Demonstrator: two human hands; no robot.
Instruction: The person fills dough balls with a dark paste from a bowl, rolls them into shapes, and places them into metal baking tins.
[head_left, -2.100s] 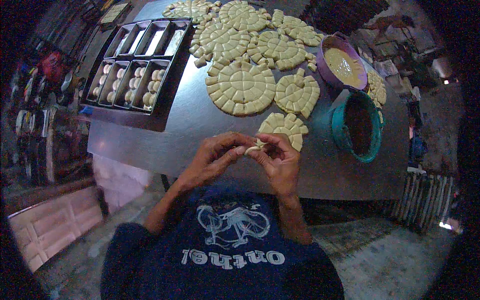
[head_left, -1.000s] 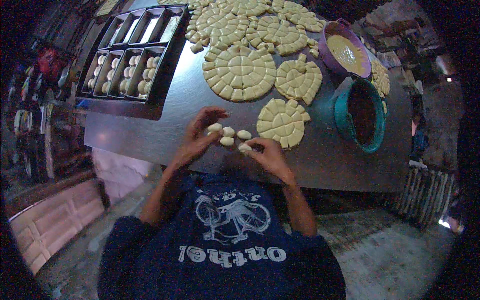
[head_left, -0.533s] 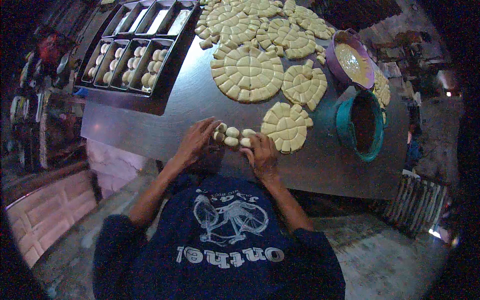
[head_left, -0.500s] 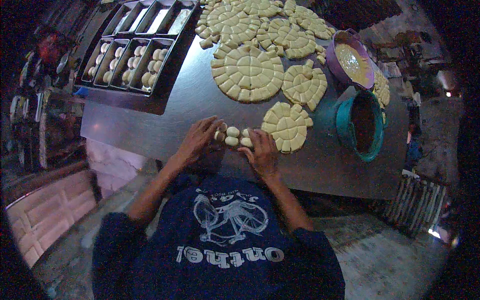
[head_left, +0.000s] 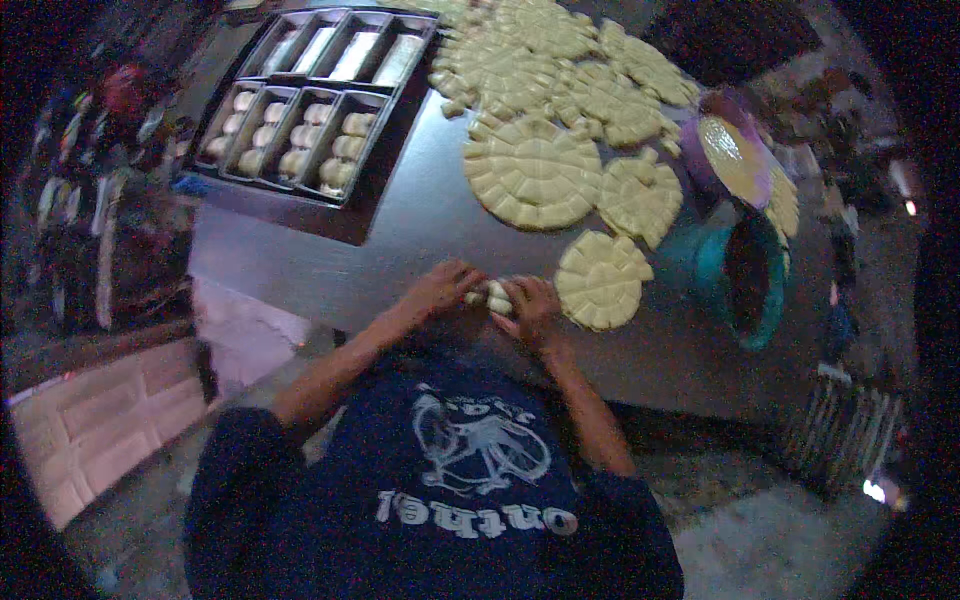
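At the near edge of the metal table (head_left: 290,250), my left hand (head_left: 445,288) and my right hand (head_left: 532,305) press in from opposite sides on a small cluster of pale dough balls (head_left: 497,297). Both hands have curled fingers around the cluster, which they partly hide. Just right of my right hand lies a flat dough round (head_left: 600,283), scored into wedges. Farther off, a larger scored dough round (head_left: 532,175) and several more like it cover the table, some overlapping.
At the far left stands a rack of loaf pans (head_left: 392,106); the nearer row holds dough balls, the farther row shows bare metal. On the right are a purple bowl (head_left: 692,150) with yellowish contents and a teal bucket (head_left: 708,262) lying tilted.
My hands have come closer together, squeezing the row of dough balls into a tighter cluster. The whole view has shifted slightly, with the table things appearing farther right and lower.
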